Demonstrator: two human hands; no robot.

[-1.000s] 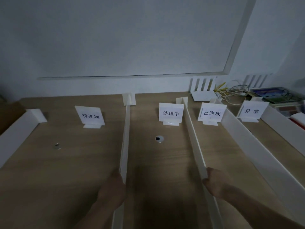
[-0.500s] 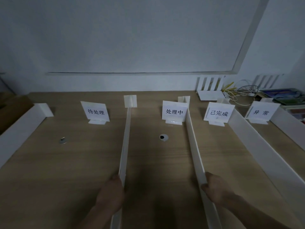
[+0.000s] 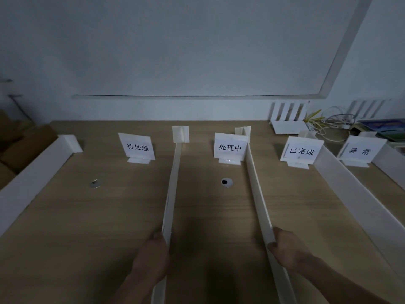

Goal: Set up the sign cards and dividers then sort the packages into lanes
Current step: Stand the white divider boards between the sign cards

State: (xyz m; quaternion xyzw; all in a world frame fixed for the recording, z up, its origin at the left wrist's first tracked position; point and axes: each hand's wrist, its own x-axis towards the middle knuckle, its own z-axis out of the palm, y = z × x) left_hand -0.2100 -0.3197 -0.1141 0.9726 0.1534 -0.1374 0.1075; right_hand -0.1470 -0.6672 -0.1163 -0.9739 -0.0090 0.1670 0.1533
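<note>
We look down on a light brown wooden table (image 3: 105, 227) where long white board strips stand on edge as dividers, each with its long axis running from us toward the back wall. The left middle divider (image 3: 173, 183) points almost straight away and the right middle divider (image 3: 255, 187) leans slightly leftward as it recedes; each ends at a small white end piece. Well apart on either side stand the far-left divider (image 3: 32, 178) and the right outer divider (image 3: 350, 189). Our left hand (image 3: 151, 257) reaches forward low over the table and grasps the near stretch of the left middle divider, thumb against its left face, with the board just right of the hand. Our right hand (image 3: 289, 249) grasps the near stretch of the right middle divider, thumb hooked onto its left face, with the board just left of the hand. White sign cards with black characters stand upright at the back, one per lane: the leftmost sign card (image 3: 137, 147), the second sign card (image 3: 230, 147) just beside the right middle divider, the third sign card (image 3: 301, 150) and the rightmost sign card (image 3: 359, 150). A small metal washer (image 3: 95, 183) lies in the left lane.
</note>
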